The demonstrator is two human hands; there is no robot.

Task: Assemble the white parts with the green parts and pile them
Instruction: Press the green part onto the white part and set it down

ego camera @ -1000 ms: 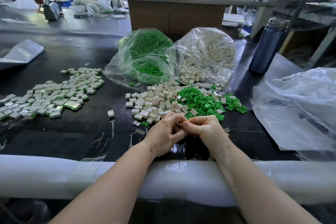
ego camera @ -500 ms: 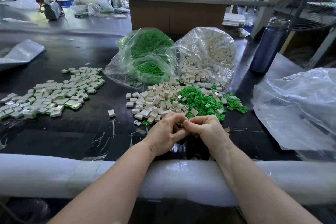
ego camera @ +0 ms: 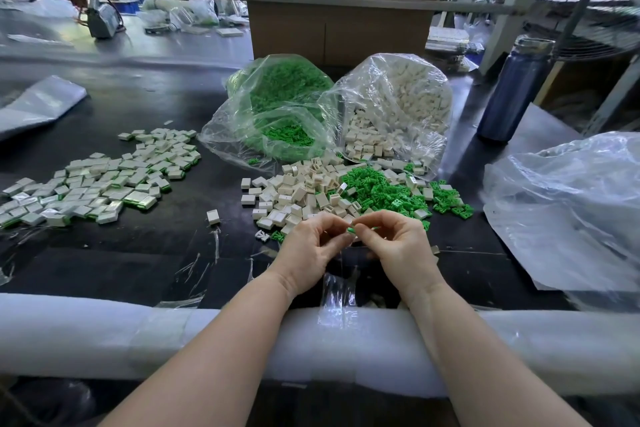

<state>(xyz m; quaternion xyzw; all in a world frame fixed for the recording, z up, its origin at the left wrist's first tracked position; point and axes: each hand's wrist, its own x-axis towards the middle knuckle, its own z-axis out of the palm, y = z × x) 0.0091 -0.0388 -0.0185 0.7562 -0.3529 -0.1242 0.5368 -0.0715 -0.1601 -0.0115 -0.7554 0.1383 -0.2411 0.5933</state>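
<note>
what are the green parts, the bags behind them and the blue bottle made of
Green parts: likely moulded plastic, matte, uniform colour.
Bags: thin clear plastic film, shown by glossy wrinkles and visible contents.
Blue bottle: probably metal, given its smooth dark sheen, though coated plastic is possible.

I see a glossy black counter [ego camera: 145, 107] throwing back light, its near edge wrapped in soft matt white foam [ego camera: 104, 333]. The green parts [ego camera: 377, 189] and white parts [ego camera: 294, 191] look like smooth moulded plastic. Thin, crinkled clear plastic bags [ego camera: 398, 107] shine. Upper right, a bottle [ego camera: 512, 94] has a dark blue satin finish; the box [ego camera: 339, 35] behind is matt brown cardboard.
</note>
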